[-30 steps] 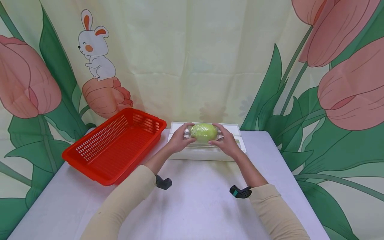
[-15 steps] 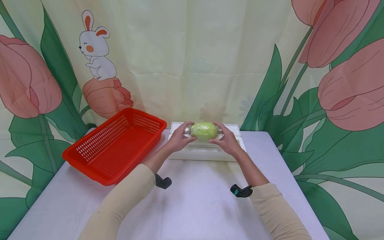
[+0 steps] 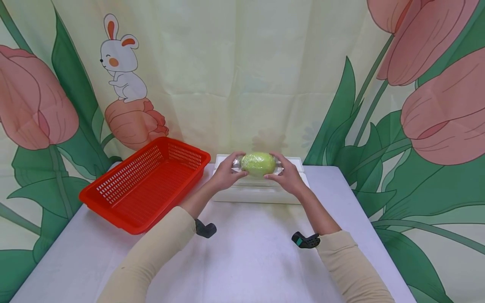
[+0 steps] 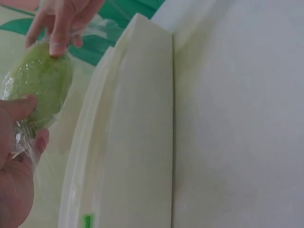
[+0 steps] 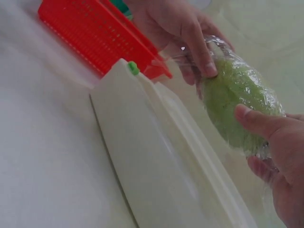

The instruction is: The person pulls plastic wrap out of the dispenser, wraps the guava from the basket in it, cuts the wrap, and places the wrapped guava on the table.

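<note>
A green oval fruit (image 3: 258, 164), smooth and wrapped in shiny cling film, is held up between both hands. My left hand (image 3: 226, 173) grips its left end, thumb in front and fingers behind. On the opposite end my right hand (image 3: 287, 175) grips in the same way. Loose film bunches at both ends, as the left wrist view shows around the fruit (image 4: 40, 85). Just below and behind it stands a long white cling film dispenser (image 3: 257, 196) with its lid raised. A small green slider (image 5: 133, 68) sits at one end of that dispenser.
A red plastic basket (image 3: 142, 229) with perforated sides stands on the left of the table, beside the left forearm. White cloth covers the table (image 3: 250, 252). Behind it hangs a curtain (image 3: 273, 75) printed with tulips and a rabbit.
Both hands have lifted the wrapped fruit very slightly. Their grip on it looks the same, and the basket and dispenser have stayed in place.
</note>
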Demonstrator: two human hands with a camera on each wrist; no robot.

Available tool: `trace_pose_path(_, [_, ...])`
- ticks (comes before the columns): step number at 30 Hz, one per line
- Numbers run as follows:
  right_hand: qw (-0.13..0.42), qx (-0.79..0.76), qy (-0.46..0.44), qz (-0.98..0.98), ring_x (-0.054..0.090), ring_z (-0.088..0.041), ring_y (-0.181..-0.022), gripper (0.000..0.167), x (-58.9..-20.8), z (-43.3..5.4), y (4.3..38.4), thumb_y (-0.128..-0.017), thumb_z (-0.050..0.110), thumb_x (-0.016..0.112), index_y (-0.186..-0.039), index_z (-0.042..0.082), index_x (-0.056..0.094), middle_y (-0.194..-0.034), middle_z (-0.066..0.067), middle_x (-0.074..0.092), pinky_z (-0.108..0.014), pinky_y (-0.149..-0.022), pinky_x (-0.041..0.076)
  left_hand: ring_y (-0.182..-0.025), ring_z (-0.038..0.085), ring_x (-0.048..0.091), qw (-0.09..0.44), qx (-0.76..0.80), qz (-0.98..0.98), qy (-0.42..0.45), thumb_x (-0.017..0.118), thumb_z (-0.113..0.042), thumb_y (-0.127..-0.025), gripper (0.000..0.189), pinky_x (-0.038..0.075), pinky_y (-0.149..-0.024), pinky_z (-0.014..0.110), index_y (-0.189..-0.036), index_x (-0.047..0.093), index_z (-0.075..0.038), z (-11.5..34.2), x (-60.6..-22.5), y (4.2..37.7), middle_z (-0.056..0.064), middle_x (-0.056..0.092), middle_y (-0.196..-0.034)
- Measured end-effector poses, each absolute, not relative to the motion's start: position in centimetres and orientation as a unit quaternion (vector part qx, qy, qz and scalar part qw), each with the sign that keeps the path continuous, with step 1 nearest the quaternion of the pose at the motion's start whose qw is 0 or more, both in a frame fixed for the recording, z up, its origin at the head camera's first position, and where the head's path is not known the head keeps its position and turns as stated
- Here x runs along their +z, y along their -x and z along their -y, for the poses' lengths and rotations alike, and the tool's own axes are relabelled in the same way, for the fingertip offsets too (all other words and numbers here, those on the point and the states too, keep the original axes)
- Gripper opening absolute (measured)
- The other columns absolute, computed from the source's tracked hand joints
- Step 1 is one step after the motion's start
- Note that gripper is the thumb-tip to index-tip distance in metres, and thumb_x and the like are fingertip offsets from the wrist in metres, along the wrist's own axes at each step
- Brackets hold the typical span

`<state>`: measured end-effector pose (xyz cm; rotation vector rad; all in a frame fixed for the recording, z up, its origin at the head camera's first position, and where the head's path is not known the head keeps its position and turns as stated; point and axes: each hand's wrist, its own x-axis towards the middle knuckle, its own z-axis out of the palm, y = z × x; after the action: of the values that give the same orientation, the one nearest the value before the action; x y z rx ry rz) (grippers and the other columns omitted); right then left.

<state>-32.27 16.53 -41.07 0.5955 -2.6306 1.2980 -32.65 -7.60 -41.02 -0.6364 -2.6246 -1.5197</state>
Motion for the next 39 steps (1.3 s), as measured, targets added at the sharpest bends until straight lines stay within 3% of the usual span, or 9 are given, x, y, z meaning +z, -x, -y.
trace_pose_path(15, [0.068, 0.432, -0.192, 0.878, 0.060, -0.032, -0.109, 0.081, -40.0, -16.6, 32.1, -0.077, 0.016, 0.081, -0.145, 0.015, 0.038, -0.146, -0.012, 0.045, -0.032, -0.072, 0.055, -0.107, 0.029, 0.061, 0.017, -0.495, 0.846, 0.199, 0.074, -0.010, -0.084, 0.067, 0.058, -0.082, 0.033, -0.142, 0.041, -0.018, 7.5, -40.0, 32.4, 0.011, 0.052, -0.133])
trace_pose_path(23, [0.070, 0.430, -0.196, 0.879, 0.062, -0.032, -0.097, 0.080, -39.5, -16.8, 32.1, -0.077, 0.018, 0.081, -0.145, 0.016, 0.039, -0.144, -0.012, 0.048, -0.030, -0.071, 0.055, -0.108, 0.029, 0.061, 0.019, -0.498, 0.842, 0.205, 0.074, -0.010, -0.084, 0.066, 0.058, -0.083, 0.033, -0.141, 0.041, -0.017, 7.5, -39.5, 32.3, 0.010, 0.051, -0.133])
trace_pose_path(34, [0.067, 0.431, -0.193, 0.879, 0.058, -0.027, -0.105, 0.080, -38.7, -16.7, 31.8, -0.078, 0.020, 0.081, -0.146, 0.018, 0.038, -0.145, -0.009, 0.047, -0.031, -0.073, 0.054, -0.107, 0.030, 0.062, 0.019, -0.510, 0.834, 0.207, 0.074, -0.008, -0.084, 0.066, 0.059, -0.080, 0.032, -0.140, 0.041, -0.019, 7.6, -38.8, 32.0, 0.010, 0.051, -0.133])
trace_pose_path(39, [0.076, 0.435, -0.199, 0.875, 0.058, -0.027, -0.098, 0.080, -38.0, -16.7, 31.6, -0.077, 0.019, 0.082, -0.145, 0.017, 0.040, -0.143, -0.010, 0.048, -0.028, -0.070, 0.053, -0.105, 0.029, 0.063, 0.032, -0.513, 0.830, 0.217, 0.075, -0.008, -0.083, 0.066, 0.059, -0.079, 0.031, -0.139, 0.043, -0.017, 7.5, -38.4, 32.0, 0.012, 0.053, -0.132])
